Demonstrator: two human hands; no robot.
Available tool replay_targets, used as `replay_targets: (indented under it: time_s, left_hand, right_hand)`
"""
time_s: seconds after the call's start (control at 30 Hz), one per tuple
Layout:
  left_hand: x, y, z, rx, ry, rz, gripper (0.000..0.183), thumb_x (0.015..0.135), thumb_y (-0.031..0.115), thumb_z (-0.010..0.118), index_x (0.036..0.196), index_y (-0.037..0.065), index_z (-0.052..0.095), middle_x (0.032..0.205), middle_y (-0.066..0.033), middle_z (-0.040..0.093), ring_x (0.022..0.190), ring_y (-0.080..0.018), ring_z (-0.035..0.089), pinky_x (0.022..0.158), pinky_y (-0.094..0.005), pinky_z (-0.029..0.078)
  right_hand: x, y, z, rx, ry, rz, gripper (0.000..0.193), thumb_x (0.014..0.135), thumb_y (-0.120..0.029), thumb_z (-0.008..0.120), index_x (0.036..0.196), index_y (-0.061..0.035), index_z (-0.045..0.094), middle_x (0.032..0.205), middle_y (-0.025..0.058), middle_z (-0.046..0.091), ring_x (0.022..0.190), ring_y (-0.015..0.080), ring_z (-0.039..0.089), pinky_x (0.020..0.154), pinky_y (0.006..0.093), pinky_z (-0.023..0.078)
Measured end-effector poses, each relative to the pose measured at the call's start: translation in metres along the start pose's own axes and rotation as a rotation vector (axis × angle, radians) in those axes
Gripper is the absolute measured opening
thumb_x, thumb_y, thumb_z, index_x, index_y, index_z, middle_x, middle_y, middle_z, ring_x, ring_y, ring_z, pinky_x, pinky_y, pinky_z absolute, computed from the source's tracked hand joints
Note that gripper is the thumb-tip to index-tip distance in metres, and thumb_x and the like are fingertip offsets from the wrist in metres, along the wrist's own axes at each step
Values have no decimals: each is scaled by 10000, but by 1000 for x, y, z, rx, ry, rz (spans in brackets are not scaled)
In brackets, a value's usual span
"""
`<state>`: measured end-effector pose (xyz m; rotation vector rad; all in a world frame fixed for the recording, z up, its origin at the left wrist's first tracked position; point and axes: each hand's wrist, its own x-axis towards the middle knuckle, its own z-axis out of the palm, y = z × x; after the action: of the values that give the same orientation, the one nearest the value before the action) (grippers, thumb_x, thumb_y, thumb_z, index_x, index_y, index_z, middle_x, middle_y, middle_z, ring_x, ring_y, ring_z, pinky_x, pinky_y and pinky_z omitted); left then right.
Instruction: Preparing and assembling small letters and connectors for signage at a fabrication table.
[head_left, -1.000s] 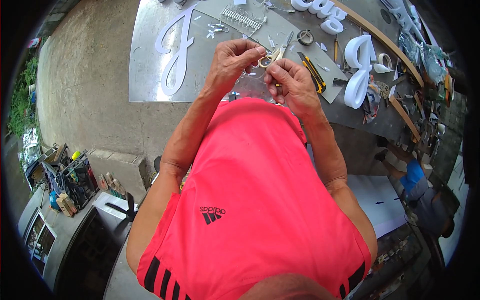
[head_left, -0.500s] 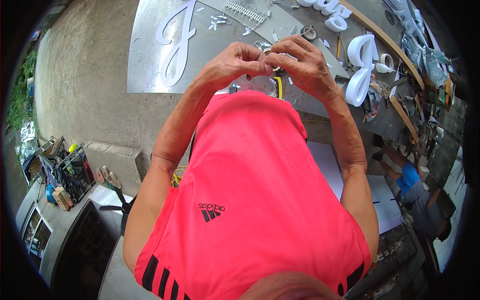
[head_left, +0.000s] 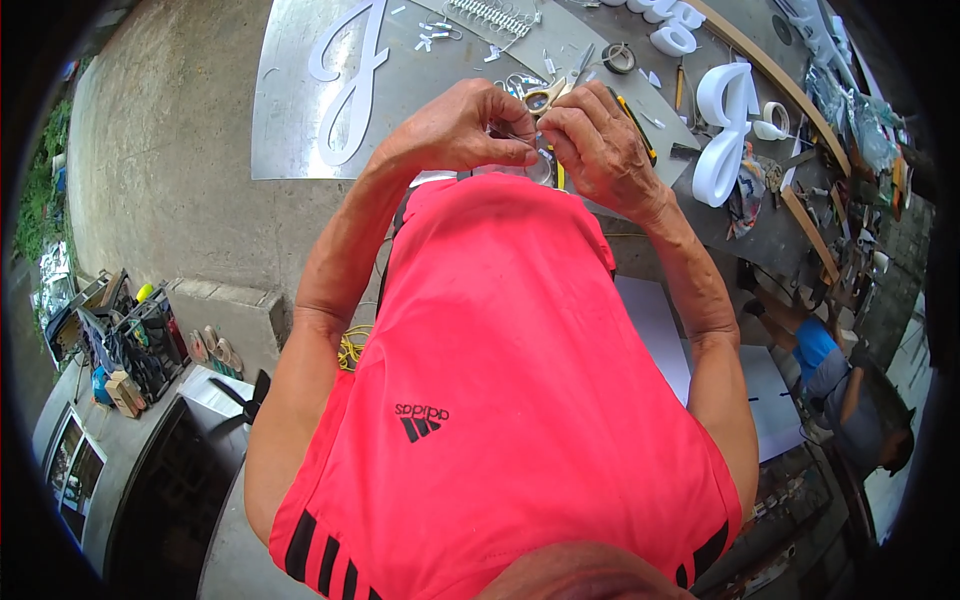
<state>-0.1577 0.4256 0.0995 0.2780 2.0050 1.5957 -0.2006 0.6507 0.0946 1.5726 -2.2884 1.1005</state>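
Note:
Both hands are raised close together over the near edge of the table, in front of my chest. My left hand (head_left: 478, 128) is closed, thumb and fingers pinched together. Just to its right, my right hand (head_left: 602, 148) is also closed in a pinch, its fingertips almost meeting the left ones. Anything between the fingers is too small or hidden to make out. Right beyond the fingertips lie scissors (head_left: 541, 99) with pale handles. A yellow-and-black utility knife (head_left: 637, 130) rests beside the right hand, partly covered by it. Small white modules with thin wires (head_left: 520, 84) are scattered behind the hands.
A flat white script letter (head_left: 352, 100) lies on a shiny metal sheet (head_left: 285, 130) at left. To the right stand a thick white letter (head_left: 722, 135), a dark tape roll (head_left: 619, 58) and a wooden strip (head_left: 780, 75). Another person (head_left: 850, 400) is at far right.
My fingertips have drawn slightly apart, and the right hand has shifted a little down and right. The scissors and utility knife show more clearly now. The person at right has moved an arm.

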Motion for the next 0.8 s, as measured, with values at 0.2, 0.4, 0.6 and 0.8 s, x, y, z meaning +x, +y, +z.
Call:
replay_targets:
  time_s: [0.2, 0.4, 0.6, 0.8]
  left_hand:
    - [0, -10, 14, -212, 212, -1, 267, 812, 276, 851, 925, 42, 789, 685, -4, 644, 628, -83, 535, 563, -277, 423]
    - [-2, -9, 11, 169, 309, 231, 183, 873, 191, 812, 966, 36, 787, 810, -29, 709, 742, -87, 595, 669, -261, 481]
    - [-7, -19, 9, -191, 227, 0, 172, 885, 181, 786, 907, 11, 772, 834, -54, 719, 768, -118, 649, 723, -283, 529]
    - [-6, -18, 7, -330, 111, -3, 178, 904, 171, 743, 885, -4, 768, 808, -68, 726, 786, -131, 679, 764, -289, 550]
  right_hand:
    - [-2, -3, -6, -70, 33, 31, 212, 793, -17, 755, 962, -31, 629, 919, 77, 584, 873, 269, 590, 722, 369, 517]
    - [-10, -13, -1, 456, -65, 657, 154, 985, -166, 633, 965, -14, 621, 909, 74, 608, 804, 210, 594, 679, 332, 506]
    - [-16, -18, -5, 424, 62, 594, 229, 1002, -226, 647, 1128, -36, 636, 1010, 88, 649, 863, 222, 639, 716, 328, 545]
    - [-19, -9, 5, -16, 47, 46, 374, 786, -16, 758, 1145, -37, 659, 1014, 82, 651, 921, 264, 664, 759, 362, 585]
